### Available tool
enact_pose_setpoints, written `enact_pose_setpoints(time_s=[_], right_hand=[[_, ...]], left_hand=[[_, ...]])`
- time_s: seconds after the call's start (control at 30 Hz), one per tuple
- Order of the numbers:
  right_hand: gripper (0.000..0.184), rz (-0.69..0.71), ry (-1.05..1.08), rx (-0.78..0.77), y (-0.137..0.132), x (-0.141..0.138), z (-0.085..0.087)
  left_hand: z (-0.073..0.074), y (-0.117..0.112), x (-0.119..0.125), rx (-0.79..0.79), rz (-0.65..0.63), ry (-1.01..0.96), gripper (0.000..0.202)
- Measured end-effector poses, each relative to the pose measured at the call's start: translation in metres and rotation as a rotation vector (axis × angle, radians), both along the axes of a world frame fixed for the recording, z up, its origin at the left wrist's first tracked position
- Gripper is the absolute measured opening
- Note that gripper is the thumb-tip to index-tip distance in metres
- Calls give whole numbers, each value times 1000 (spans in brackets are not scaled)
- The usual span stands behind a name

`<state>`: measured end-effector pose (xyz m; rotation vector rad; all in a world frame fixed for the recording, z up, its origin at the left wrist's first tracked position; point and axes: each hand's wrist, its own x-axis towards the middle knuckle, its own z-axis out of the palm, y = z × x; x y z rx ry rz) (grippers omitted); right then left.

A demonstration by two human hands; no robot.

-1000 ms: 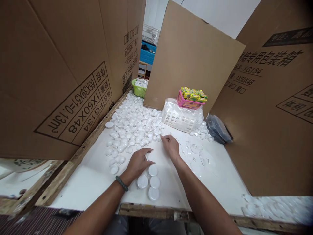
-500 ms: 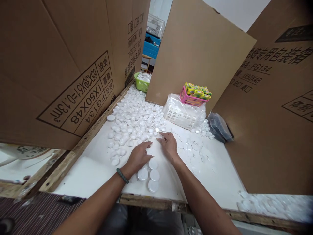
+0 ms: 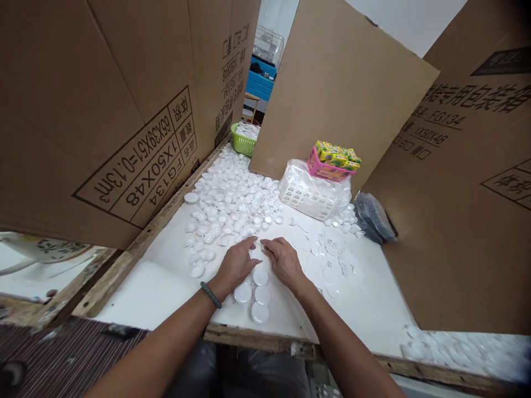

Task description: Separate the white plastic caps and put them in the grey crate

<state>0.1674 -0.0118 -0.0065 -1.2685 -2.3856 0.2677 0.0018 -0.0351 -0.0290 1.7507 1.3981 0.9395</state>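
My left hand [image 3: 238, 261] curves its thumb and fingers around the edge of a white round disc [image 3: 256, 252], whose outline is faint against the white tabletop. Close beside it, my right hand [image 3: 284, 262] has its fingertips pinched together at the disc's far right side. Whatever lies in that pinch is too small and pale to make out. Just below both hands, several white round discs [image 3: 261, 294] lie flat in a small cluster. Beyond the fingertips spreads a large heap of small glossy white round pieces [image 3: 232, 193].
Cardboard sheets [image 3: 340, 94] wall the table. At the back, a pink basket of yellow boxes [image 3: 332, 163] rests on a plastic-wrapped pack [image 3: 309, 196]. A green basket [image 3: 244, 145] stands far left. Thin clear scraps [image 3: 329, 249] and a dark plastic bundle [image 3: 375, 218] lie right.
My right hand has drawn back from the heap's edge toward my left hand, and its fingertips have closed together. My left hand has stayed nearly in place.
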Motion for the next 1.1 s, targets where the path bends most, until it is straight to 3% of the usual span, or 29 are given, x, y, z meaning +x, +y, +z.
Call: enact_pose_setpoints(time_s=[0.13, 0.4, 0.67, 0.83, 1.1], right_hand=[[33, 6, 6, 25, -4, -5, 2], [32, 135, -199, 129, -10, -13, 4], [29, 119, -169, 126, -12, -6, -4], [26, 81, -92, 67, -12, -4, 1], [31, 152, -243, 124, -12, -4, -1]], left_hand=[[-1, -1, 0, 15, 15, 10, 50], [2, -1, 0, 8, 29, 59, 49], [-2, -1, 2, 42, 22, 64, 47], [-1, -2, 1, 31, 17, 80, 48], [0, -1, 2, 56, 7, 130, 45]])
